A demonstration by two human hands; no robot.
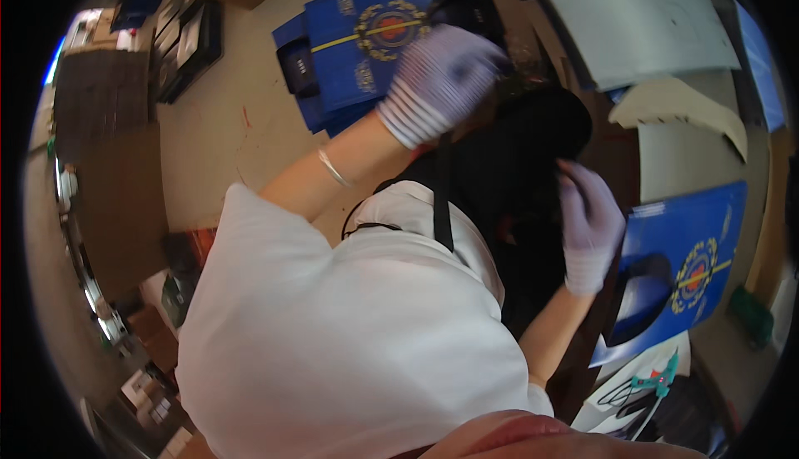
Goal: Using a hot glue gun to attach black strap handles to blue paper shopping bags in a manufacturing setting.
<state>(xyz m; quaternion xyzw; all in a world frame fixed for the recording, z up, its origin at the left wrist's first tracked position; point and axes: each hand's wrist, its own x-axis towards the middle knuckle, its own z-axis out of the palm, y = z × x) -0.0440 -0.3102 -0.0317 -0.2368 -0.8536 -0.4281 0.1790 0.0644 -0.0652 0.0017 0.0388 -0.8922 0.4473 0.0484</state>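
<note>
My left hand (pixel 448 80), in a white and purple striped glove, reaches across a stack of blue printed panels (pixel 333 18). Its fingers point right and are smeared, so their grip is unclear. Beside them is a black curved piece (pixel 474 14); another black piece (pixel 297 68) pokes out at the stack's left edge. My right hand (pixel 593 230), gloved the same way, hangs over the dark gap at my lap. Its fingers are loosely stretched, with nothing visible in them. Just right of it lies another blue printed panel (pixel 724 226) with a black curved piece (pixel 642 297) on it.
A pale table (pixel 216 143) carries dark trays (pixel 191 51) at the far left. Grey-white boards (pixel 641 18) and a torn cardboard piece (pixel 682 114) lie at the far right. A green glue gun (pixel 657 378) with a cord rests at lower right. Brown cartons (pixel 116 201) stand left.
</note>
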